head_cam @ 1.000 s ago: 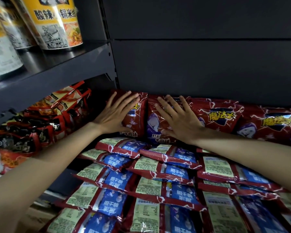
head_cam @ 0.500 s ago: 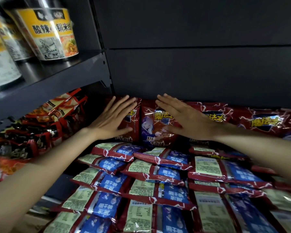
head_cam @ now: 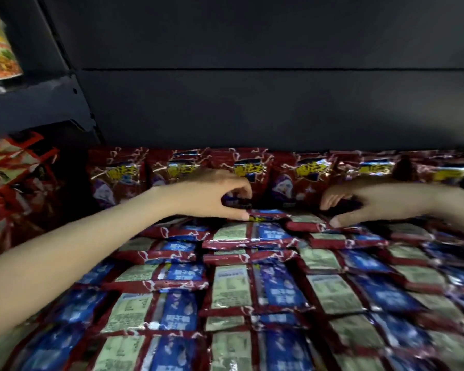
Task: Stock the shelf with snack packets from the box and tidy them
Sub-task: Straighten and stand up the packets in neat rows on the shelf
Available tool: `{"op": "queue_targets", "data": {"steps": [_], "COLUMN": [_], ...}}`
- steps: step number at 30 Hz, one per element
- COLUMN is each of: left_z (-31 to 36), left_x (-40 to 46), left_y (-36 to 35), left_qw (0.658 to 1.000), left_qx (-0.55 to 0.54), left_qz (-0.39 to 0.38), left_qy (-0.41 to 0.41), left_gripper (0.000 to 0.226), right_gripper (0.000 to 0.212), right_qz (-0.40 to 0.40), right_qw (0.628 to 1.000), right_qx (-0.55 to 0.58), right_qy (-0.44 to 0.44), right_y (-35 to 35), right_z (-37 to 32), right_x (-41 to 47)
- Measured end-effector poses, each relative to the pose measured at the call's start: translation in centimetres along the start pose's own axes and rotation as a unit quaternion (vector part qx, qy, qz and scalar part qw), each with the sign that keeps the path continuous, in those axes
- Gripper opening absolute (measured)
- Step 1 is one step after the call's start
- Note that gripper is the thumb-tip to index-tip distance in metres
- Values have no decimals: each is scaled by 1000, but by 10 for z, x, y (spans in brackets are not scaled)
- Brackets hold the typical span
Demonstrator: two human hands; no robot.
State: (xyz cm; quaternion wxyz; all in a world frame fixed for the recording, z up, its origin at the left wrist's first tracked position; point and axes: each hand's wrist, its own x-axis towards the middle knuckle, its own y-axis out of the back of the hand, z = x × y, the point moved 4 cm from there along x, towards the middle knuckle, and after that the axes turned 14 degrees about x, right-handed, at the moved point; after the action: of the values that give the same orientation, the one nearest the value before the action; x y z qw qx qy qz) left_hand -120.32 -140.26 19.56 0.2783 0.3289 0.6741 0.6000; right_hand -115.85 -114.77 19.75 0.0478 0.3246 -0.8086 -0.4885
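A row of red snack packets point(head_cam: 306, 178) stands upright against the shelf's back panel. In front of it lie several rows of flat packets point(head_cam: 231, 285), showing their blue and green backs. My left hand point(head_cam: 209, 195) is at the foot of the upright row, its fingers and thumb curled round the end of a packet point(head_cam: 268, 214) lying there. My right hand point(head_cam: 378, 200) is further right, fingers curled and thumb pressing on the red edge of another flat packet point(head_cam: 306, 226). The view is blurred, so each grip is hard to see in detail.
The dark back panel point(head_cam: 252, 103) rises behind the packets. On the left, a neighbouring bay holds red and orange packets point(head_cam: 16, 183). Above it is a dark shelf point(head_cam: 38, 108) bearing a noodle cup point(head_cam: 0, 49).
Both hands left the upright packets they were pressing flat-palmed, dropped to the row's foot and curled onto flat packets. My right hand shifted right. The view moved closer and rightward.
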Motion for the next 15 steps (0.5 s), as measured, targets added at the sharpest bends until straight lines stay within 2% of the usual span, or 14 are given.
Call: {"op": "queue_targets", "data": {"steps": [2,5,7,9,13,15], "left_z": [9,9,1,-12,-31,-37], "left_x": [10,20,22,24,31,37], "left_y": [-9,-14,-12,-6,4,3], "left_qw": [1000,1000,997,991,983,981], "left_qx": [2,-2,14,36,69,87], "left_qz": [-12,14,53,90,140,142], "left_qy": [-3,17,51,87,93,102], "left_gripper": [35,24,25,34,33,34], "right_gripper": [45,34,18,11,17,27], "right_qz": [-14,-7,34,81,217,253], "right_qw": [999,997,996,992,962,945], "right_qx": [12,-65,-81,-100,-167,-205], "right_qy": [-42,-34,-10,-11,19,-20], "right_y": [-1,-5,-5,1,22,30], "right_z": [8,15,16,18,15,18], "right_x": [-15,-27,-22,-21,-13,0]}}
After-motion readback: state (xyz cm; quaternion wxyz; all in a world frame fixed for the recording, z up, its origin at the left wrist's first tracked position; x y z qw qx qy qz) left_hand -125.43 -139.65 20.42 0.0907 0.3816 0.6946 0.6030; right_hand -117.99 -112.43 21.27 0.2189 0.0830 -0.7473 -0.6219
